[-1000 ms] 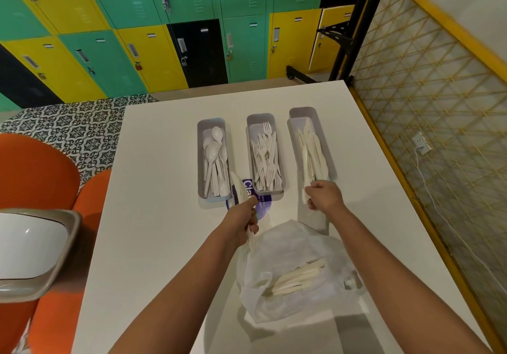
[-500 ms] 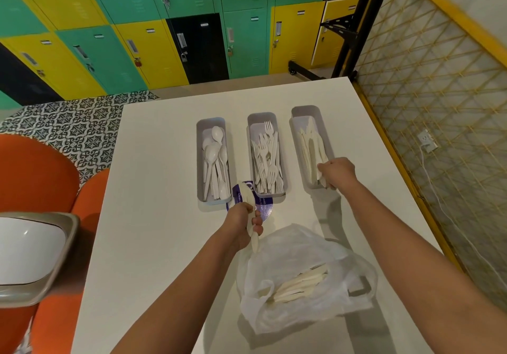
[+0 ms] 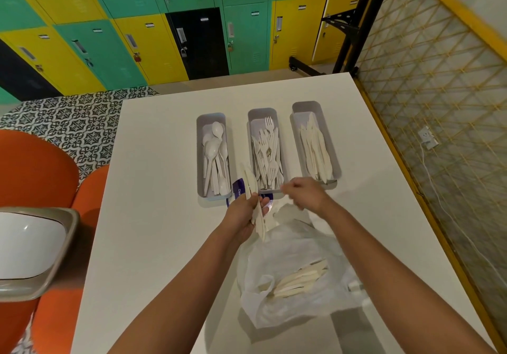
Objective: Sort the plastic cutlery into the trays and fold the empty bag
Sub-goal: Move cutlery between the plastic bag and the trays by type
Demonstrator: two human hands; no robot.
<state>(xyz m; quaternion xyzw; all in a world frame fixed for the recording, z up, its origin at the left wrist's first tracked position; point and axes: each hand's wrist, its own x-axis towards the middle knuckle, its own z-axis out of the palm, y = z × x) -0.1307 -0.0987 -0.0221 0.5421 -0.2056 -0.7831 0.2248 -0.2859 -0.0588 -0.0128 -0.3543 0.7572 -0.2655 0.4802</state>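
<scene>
Since the earlier frame, the right hand had been drawn back from the knife tray toward the left hand; it was blurred, fingers loosely curled, and whether anything was pinched could not be told. White plastic knives were gripped in the left hand, blades pointing away, over a purple label on the white table. Spoons were seen in the left tray, forks in the middle tray. More pale knives were seen through the crumpled translucent bag, lying nearest the person.
</scene>
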